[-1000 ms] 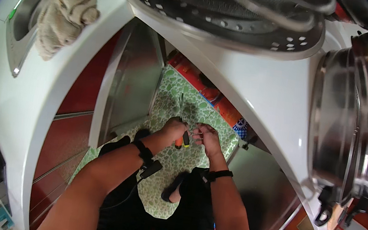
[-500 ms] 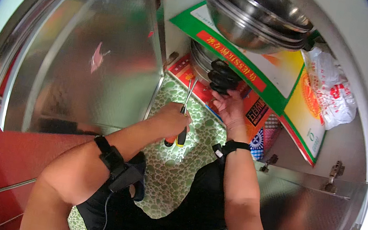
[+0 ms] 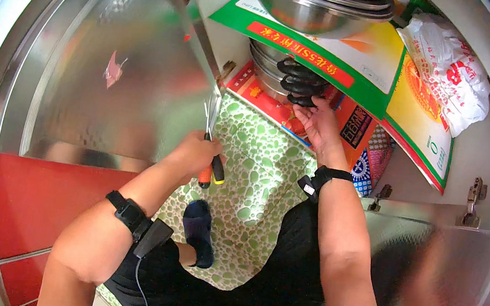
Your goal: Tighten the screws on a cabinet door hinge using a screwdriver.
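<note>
Two screwdrivers, one with an orange-red handle (image 3: 204, 177) and one with a black-and-yellow handle (image 3: 217, 170), are gripped together in my left hand (image 3: 200, 146). Their metal shafts point up past my fist, beside the cabinet door's edge. My right hand (image 3: 323, 127) reaches into the low cabinet, its fingers apart and touching the lowest of several stacked black handles (image 3: 301, 84). Those handles stand beside stacked metal pots (image 3: 269, 73), which rest on a red printed sheet (image 3: 270, 111). A green-edged printed board (image 3: 310, 55) partly covers the pots.
Nested steel basins (image 3: 316, 15) stand on the board. A white plastic bag (image 3: 450, 76) lies to their right. The left cabinet door (image 3: 105, 113) and the right one (image 3: 423, 274) hang open on either side. A dark-socked foot (image 3: 198, 228) is on the green pebble-patterned surface (image 3: 251, 154).
My left hand has moved left with the screwdrivers, toward the door's edge. My right hand remains at the black handles. The whole view has shifted, bringing my foot into sight.
</note>
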`<control>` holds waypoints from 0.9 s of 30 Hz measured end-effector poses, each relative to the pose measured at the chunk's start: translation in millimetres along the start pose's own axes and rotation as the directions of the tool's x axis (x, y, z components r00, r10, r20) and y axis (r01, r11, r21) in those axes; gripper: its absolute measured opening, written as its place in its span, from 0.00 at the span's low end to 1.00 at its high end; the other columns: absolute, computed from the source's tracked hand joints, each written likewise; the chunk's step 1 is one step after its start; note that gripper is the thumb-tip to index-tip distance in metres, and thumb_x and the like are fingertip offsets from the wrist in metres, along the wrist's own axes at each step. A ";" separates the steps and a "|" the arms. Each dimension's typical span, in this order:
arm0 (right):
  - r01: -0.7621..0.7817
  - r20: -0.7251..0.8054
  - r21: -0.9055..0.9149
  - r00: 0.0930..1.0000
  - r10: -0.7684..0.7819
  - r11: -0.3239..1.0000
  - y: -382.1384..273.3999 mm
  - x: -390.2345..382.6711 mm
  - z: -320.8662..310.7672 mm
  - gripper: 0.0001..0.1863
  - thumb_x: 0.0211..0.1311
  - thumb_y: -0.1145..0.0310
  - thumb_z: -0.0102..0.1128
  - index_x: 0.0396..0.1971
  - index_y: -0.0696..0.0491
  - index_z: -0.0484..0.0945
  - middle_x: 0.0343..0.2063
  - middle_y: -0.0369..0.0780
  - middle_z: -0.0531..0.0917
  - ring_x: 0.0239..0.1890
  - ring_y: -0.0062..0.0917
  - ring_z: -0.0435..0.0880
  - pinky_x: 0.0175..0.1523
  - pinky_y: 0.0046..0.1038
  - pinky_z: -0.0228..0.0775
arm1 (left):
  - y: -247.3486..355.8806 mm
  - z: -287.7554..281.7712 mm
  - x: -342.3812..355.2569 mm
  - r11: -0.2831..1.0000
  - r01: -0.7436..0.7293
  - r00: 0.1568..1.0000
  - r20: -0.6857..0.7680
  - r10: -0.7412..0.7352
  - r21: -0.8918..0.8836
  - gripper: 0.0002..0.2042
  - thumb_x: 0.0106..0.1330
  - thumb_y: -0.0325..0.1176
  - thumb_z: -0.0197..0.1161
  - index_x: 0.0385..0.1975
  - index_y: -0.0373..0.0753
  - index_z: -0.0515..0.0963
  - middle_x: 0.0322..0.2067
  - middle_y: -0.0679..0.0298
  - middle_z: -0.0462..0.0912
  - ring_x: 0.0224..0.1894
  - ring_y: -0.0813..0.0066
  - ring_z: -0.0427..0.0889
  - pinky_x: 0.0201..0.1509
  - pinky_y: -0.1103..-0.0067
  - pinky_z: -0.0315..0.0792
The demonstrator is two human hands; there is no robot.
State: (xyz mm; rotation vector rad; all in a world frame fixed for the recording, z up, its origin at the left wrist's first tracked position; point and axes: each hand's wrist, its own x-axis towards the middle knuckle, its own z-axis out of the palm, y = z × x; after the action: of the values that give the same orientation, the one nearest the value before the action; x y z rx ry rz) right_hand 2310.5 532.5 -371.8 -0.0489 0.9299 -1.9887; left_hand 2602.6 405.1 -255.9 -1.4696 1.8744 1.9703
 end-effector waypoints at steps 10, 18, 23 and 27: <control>-0.266 0.040 -0.716 0.908 0.418 0.646 -17.6 -53.5 32.8 0.23 0.71 0.52 0.56 0.52 0.58 0.78 0.42 0.43 0.87 0.38 0.26 0.89 0.37 0.24 0.81 | 8.4 13.2 -7.3 0.977 0.071 0.989 0.143 -0.042 -0.200 0.10 0.74 0.35 0.61 0.45 0.34 0.76 0.39 0.58 0.86 0.39 0.68 0.85 0.43 0.71 0.80; 0.037 0.302 -0.807 0.884 0.357 0.590 38.0 -106.8 96.2 0.33 0.67 0.40 0.60 0.44 0.61 0.82 0.31 0.42 0.86 0.24 0.23 0.85 0.25 0.23 0.77 | 13.7 22.8 1.3 0.946 0.099 0.989 0.132 -0.061 -0.307 0.12 0.75 0.39 0.62 0.43 0.36 0.77 0.39 0.60 0.85 0.35 0.71 0.84 0.36 0.77 0.81; 0.028 0.336 -0.837 0.815 0.472 0.547 33.6 -103.1 97.1 0.20 0.70 0.54 0.58 0.45 0.57 0.83 0.27 0.37 0.85 0.21 0.20 0.82 0.26 0.23 0.73 | 14.1 15.6 -3.7 0.968 0.121 0.984 0.154 -0.087 -0.222 0.13 0.76 0.38 0.60 0.44 0.31 0.77 0.40 0.56 0.85 0.35 0.68 0.87 0.39 0.74 0.85; 0.022 0.235 -0.927 0.810 0.537 0.374 42.0 -89.4 83.7 0.16 0.62 0.60 0.58 0.38 0.58 0.85 0.25 0.38 0.85 0.22 0.20 0.83 0.26 0.26 0.72 | 27.4 12.3 -29.7 0.988 0.091 0.985 0.136 -0.108 0.123 0.09 0.75 0.29 0.57 0.45 0.28 0.77 0.36 0.53 0.86 0.33 0.66 0.87 0.38 0.73 0.84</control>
State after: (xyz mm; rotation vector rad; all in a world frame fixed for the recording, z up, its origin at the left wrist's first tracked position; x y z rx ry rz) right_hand 2424.4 537.4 -310.4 -0.9542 1.4328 -0.8253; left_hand 2595.1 423.9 -218.7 -1.3266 1.7875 1.8355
